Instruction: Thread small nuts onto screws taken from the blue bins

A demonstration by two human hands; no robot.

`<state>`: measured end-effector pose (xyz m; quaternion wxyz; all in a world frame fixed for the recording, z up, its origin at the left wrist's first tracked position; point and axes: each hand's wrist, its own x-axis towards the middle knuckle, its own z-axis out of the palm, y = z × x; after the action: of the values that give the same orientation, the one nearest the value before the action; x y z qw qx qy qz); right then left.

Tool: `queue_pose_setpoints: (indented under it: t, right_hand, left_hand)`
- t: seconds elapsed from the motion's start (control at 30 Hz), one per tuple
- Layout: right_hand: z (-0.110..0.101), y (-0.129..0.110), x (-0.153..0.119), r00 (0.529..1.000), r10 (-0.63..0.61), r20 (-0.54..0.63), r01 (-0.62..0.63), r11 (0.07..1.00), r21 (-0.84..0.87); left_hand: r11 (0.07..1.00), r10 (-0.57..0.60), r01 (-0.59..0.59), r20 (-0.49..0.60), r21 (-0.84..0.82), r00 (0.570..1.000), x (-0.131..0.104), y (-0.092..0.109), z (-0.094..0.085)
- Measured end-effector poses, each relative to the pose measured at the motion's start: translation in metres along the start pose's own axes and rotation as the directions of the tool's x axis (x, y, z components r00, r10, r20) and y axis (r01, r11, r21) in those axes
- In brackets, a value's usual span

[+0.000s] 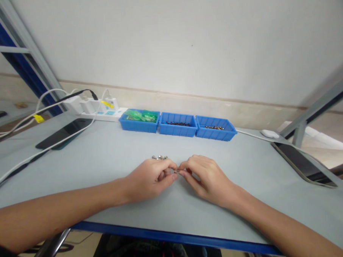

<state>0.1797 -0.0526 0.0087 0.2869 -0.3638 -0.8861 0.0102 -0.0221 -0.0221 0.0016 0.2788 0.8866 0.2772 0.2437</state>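
Near the middle of the grey table (pixel 104 161), my left hand (pixel 154 177) and my right hand (pixel 205 177) meet at their fingertips. Between them is a small metal piece (pixel 176 171), pinched by the thumb and forefinger of each hand. Its exact shape is too small to tell. Just behind my left hand lie several small shiny metal parts (pixel 160 157), partly hidden by that hand. The remaining fingers of my left hand are curled under.
Three blue bins stand in a row at the back: one with green plastic bags (pixel 141 115), one with dark screws (pixel 178 123), one with brassy pieces (pixel 214 127). Phones (pixel 65 133) (pixel 304 164) lie at both sides. A power strip (pixel 102 113) with cables sits back left.
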Motion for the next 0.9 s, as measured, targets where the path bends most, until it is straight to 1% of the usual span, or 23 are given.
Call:
queue_pose_setpoints:
  t: [0.2,0.33,0.43,0.57,0.67,0.73,0.77,0.8,0.83,0.87,0.9]
  right_hand:
    - [0.001,-0.001,0.0,1.0,0.004,-0.001,-0.004,1.0,-0.021]
    - [0.0,-0.002,0.0,1.0,0.012,0.015,-0.012,1.0,-0.001]
    - [0.0,-0.002,0.0,1.0,0.0,-0.005,0.0,1.0,-0.009]
    - [0.001,-0.004,0.001,0.999,-0.044,-0.018,0.043,0.998,-0.052]
    - [-0.002,-0.006,0.002,0.997,-0.08,-0.009,0.079,0.992,-0.098]
    - [-0.009,0.001,0.003,0.994,-0.108,-0.024,0.102,0.981,-0.164]
    - [-0.014,0.008,0.004,0.993,-0.111,-0.051,0.098,0.973,-0.207]
    - [-0.02,0.018,0.005,0.99,-0.099,-0.104,0.07,0.965,-0.253]
    - [-0.026,0.031,0.006,0.983,-0.062,-0.175,0.011,0.961,-0.276]
    - [-0.032,0.047,0.006,0.964,0.016,-0.265,-0.101,0.945,-0.312]
    - [-0.039,0.064,0.006,0.933,0.098,-0.348,-0.229,0.904,-0.36]
  left_hand:
    - [1.0,-0.031,0.031,-0.016,-0.004,0.999,0.0,0.0,0.002]
    - [1.0,-0.005,0.005,-0.009,0.008,1.0,0.0,0.001,0.0]
    - [1.0,0.013,-0.013,0.0,0.014,1.0,-0.001,0.001,-0.002]
    - [0.998,0.034,-0.035,0.004,0.049,0.999,-0.002,0.001,-0.001]
    - [0.994,0.058,-0.059,0.012,0.089,0.998,-0.002,0.001,-0.003]
    - [0.987,0.084,-0.081,-0.014,0.141,0.996,0.0,0.002,-0.009]
    - [0.982,0.088,-0.08,-0.038,0.172,0.995,0.0,0.002,-0.013]
    - [0.977,0.078,-0.06,-0.076,0.206,0.994,0.002,0.002,-0.019]
    - [0.971,0.056,-0.027,-0.117,0.238,0.992,0.003,0.003,-0.024]
    - [0.962,0.031,0.012,-0.153,0.273,0.988,0.004,0.003,-0.03]
    - [0.951,0.022,0.038,-0.188,0.308,0.982,0.005,0.003,-0.036]
